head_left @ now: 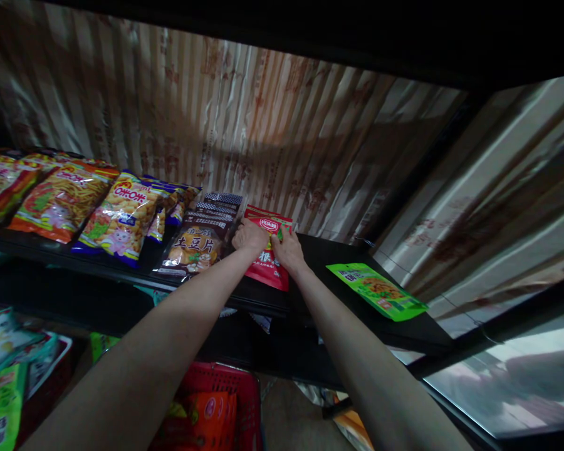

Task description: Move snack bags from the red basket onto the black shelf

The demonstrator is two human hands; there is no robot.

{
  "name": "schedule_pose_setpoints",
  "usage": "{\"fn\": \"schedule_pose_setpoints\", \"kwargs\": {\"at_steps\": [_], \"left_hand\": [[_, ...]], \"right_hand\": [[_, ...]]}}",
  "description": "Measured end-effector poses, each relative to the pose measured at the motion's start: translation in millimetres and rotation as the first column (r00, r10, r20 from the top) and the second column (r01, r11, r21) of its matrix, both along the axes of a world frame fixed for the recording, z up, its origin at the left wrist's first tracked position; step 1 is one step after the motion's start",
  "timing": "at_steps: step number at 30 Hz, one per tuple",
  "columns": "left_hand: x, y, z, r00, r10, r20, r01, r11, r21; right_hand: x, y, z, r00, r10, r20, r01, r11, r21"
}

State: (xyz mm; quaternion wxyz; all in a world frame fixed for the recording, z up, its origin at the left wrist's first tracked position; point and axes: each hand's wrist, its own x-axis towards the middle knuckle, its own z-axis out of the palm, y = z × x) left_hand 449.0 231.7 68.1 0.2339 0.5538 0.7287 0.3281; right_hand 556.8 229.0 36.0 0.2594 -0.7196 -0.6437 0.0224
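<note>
A red snack bag (271,270) with white print lies on the black shelf, its top edge toward the wall behind. My left hand (250,236) is curled at the bag's left edge, close to the brown potato-chip bags (198,241); its fingertips are partly hidden. On the other side, my right hand (287,250) grips the bag's right edge, the thumb lying over its front. Some of the bag's print is covered by both hands. Farther right on the same shelf, a green snack bag (378,290) lies flat by itself.
Left of the brown bags stand purple-and-yellow snack bags (122,216) and orange noodle-snack bags (66,197). The black shelf (317,282) has a dark upright post at its right end. Below sits a red basket (249,401) holding orange packets (211,413). More bags fill the lower left.
</note>
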Motion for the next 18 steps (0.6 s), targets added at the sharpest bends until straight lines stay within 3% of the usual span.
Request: {"fn": "schedule_pose_setpoints", "kwargs": {"at_steps": [11,18], "left_hand": [[-3,32,-12.7,0.994,-0.018,0.107,0.028,0.996,-0.089],[-1,40,-25.3,0.993,0.020,0.118,-0.008,0.995,-0.098]], "right_hand": [[12,3,-10.2,0.998,0.065,0.003,-0.065,0.996,0.059],[13,10,-8.7,0.998,0.051,-0.031,-0.052,0.997,-0.050]]}}
